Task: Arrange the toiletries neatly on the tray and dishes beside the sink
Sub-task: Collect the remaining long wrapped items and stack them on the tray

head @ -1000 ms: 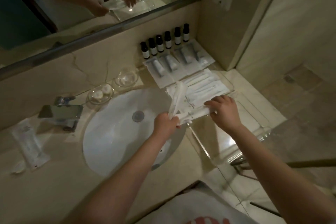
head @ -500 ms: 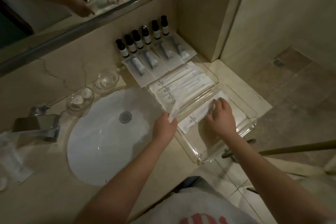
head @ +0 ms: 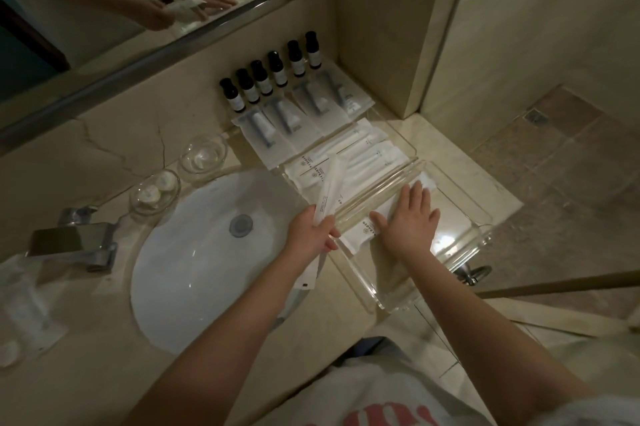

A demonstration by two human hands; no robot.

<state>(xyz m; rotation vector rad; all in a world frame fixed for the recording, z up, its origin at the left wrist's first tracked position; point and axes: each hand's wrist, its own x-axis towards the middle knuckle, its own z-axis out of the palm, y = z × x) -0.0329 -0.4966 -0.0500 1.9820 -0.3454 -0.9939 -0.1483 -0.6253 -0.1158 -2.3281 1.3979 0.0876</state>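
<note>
Marble counter (head: 104, 373) fills my view, with the sink (head: 194, 270) at nine o'clock of the clear tray (head: 484, 237). Print on the white packet (head: 358, 233) is too small for me to read. The right hand (head: 408, 225) lies flat on that packet inside the tray, fingers spread. The left hand (head: 311, 235) pinches slim packets (head: 330, 183) at the tray's ten o'clock edge. Six dark bottles (head: 266, 79) line twelve o'clock.

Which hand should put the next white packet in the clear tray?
Left. The left hand grips a long white packet beside the clear tray; the right hand presses a flat packet inside it.
</note>
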